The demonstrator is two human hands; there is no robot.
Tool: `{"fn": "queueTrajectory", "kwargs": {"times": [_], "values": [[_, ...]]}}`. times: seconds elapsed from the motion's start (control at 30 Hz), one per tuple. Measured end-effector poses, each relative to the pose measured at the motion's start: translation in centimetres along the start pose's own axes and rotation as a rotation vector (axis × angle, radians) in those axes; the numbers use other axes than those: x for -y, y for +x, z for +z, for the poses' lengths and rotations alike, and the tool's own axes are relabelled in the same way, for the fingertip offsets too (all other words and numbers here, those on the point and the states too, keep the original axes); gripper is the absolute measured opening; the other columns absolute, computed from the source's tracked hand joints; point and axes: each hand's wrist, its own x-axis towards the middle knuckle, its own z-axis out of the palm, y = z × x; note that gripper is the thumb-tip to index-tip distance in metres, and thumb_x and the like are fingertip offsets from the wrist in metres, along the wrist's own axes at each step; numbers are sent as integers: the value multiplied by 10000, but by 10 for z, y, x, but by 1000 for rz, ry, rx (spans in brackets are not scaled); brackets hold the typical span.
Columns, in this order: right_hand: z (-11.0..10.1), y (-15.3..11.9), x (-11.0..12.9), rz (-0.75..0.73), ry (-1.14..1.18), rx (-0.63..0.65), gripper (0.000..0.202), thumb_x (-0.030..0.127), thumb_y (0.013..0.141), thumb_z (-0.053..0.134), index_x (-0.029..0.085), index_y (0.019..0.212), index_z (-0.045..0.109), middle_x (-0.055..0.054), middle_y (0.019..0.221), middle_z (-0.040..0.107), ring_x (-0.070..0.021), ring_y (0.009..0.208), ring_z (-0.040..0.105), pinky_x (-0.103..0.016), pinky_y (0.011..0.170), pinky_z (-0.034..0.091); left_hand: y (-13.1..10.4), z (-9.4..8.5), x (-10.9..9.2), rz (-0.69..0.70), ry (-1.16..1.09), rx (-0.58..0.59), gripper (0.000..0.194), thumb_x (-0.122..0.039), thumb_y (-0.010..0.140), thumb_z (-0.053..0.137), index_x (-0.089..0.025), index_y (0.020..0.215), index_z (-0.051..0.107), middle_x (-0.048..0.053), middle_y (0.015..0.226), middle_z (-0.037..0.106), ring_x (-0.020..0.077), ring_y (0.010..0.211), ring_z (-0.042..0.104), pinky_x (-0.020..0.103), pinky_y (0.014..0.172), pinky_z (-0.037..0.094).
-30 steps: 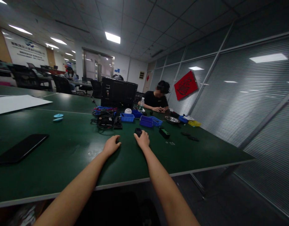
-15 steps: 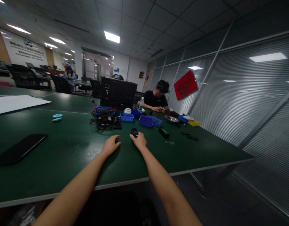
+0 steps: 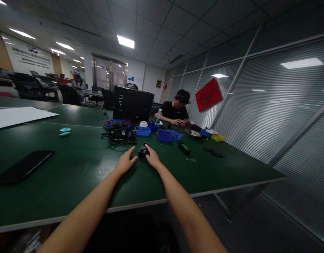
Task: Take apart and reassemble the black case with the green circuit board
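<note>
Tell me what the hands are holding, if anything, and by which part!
The right hand touches the right side of a black, boxy, plastic-looking object; whether it grips can't be told. The left hand appears empty.

Dim office around me. Tiled ceiling, bright light panels overhead. Blinds along right-side glass wall, 1 red poster there. Green table, black chairs beyond, dark floor.

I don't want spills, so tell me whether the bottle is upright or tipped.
Upright: the bottle stands with its narrow neck uppermost and its wider body below.
</note>
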Motion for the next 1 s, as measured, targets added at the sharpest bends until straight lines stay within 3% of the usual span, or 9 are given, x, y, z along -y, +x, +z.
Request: {"fn": "queueTrajectory", "kwargs": {"times": [0.1,0.27,0.47,0.6,0.77,1.0], "values": [[-2,-1,2,6,-38,5,650,77,667,435,321,1269,403,23,1288,440,-182,1165,408,-341,985,303,0,1,1,30,19,3,583,-360,760,509,-264,1308,334,44,1108,591,159,880,592,263,771,438],[-2,-3,7,-68,51,33,591,71,690,400,304,1229,462,41,1270,469,-147,1166,416,-320,1000,296,0,5,3,49,48,13,593,-399,743,523,-221,1286,363,57,1099,593,168,899,587,262,783,433],[11,-8,18,-184,280,119,515,182,762,443,225,1275,421,-16,1167,563,-143,1075,510,-302,958,354,-1,3,1,59,154,-72,658,-460,681,574,-157,1235,388,116,1133,552,222,1039,516,294,869,387],[13,-9,20,-204,336,156,510,155,765,437,228,1269,427,-14,1173,560,-142,1086,507,-314,962,351,-2,-1,-5,32,188,-84,611,-443,672,578,-142,1180,420,123,1106,561,228,1024,518,287,855,385],[8,-11,24,-226,266,179,491,127,739,471,244,1216,488,-4,1118,597,-159,1044,532,-336,941,369,-3,-4,-11,-72,189,-50,366,-342,715,516,-181,1043,495,85,978,620,213,883,582,265,721,415],[6,-11,23,-285,173,173,359,163,730,520,191,1079,598,-42,1069,620,-174,1008,545,-326,917,387,-2,-7,-11,-205,208,-62,343,-323,699,471,-179,1010,491,104,910,644,233,824,606,271,632,410]]}}
